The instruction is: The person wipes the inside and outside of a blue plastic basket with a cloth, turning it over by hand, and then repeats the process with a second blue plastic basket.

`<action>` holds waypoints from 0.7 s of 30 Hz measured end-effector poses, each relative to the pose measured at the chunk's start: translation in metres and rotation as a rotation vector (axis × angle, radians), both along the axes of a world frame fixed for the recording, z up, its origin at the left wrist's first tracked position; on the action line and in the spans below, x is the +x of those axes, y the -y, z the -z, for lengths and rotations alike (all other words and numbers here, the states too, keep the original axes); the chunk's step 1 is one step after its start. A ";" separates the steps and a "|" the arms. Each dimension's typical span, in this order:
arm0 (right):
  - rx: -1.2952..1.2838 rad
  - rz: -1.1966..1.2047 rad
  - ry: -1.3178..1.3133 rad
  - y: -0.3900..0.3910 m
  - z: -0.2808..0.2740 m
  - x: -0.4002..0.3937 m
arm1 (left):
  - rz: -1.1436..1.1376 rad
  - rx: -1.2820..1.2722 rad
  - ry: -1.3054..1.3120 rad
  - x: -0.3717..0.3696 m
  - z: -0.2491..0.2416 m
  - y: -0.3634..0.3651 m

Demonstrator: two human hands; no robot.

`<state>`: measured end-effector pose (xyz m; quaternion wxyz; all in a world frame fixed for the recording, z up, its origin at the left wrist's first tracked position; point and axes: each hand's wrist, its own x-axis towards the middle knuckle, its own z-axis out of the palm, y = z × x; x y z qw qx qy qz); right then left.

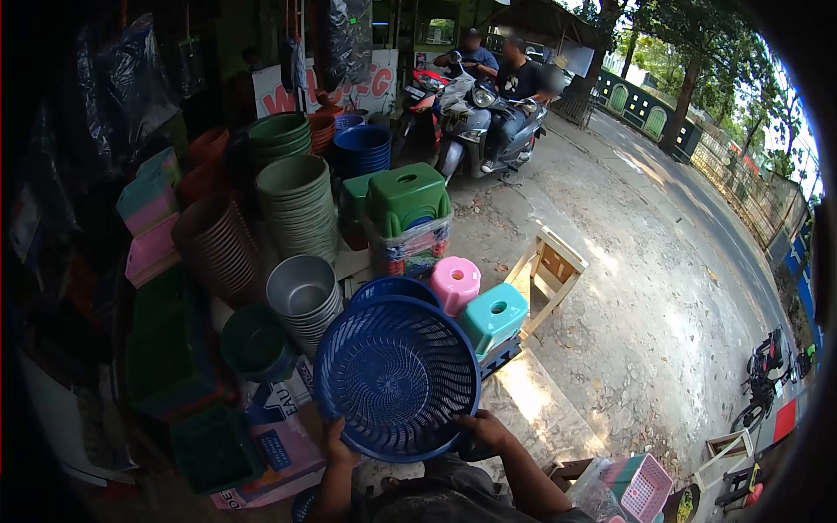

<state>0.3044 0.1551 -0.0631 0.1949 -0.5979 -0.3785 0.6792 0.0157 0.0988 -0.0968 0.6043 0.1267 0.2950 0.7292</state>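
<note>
Both my hands hold a large round blue plastic basket (392, 375) with slotted, woven-looking sides, tilted so that I look into its empty inside. My left hand (338, 443) is closed on its lower left rim. At the lower right rim, my right hand (484, 431) grips it, with the fingertips partly hidden. Just behind it shows the rim of another blue basket (397, 286). A pink stool (455, 286) and a turquoise stool (493, 319) stand beyond its right side. To the left is a stack of grey buckets (302, 288).
Stacked pale green buckets (296, 196), brown pots (215, 240) and green stools (405, 196) crowd the left and middle. A wooden frame (558, 266) stands right of the stools. People sit by parked motorbikes (482, 122) at the back. Pink and green baskets (645, 488) lie lower right.
</note>
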 end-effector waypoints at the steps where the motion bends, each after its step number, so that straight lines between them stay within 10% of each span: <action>1: -0.007 -0.006 -0.005 -0.005 0.015 0.002 | 0.043 -0.022 -0.071 0.003 0.003 -0.005; 8: 0.018 -0.130 0.174 -0.046 0.094 0.026 | 0.237 -0.488 -0.689 0.013 -0.028 -0.062; 14: 0.028 -0.010 0.182 -0.128 0.117 0.007 | 0.225 -0.548 -0.846 0.010 0.051 -0.112; 16: 0.060 -0.023 0.142 -0.154 0.134 0.002 | 0.098 -0.528 -1.265 0.001 0.096 -0.138; 21: 0.084 -0.126 0.227 -0.229 0.119 -0.024 | 0.084 -0.717 -1.156 -0.004 0.124 -0.195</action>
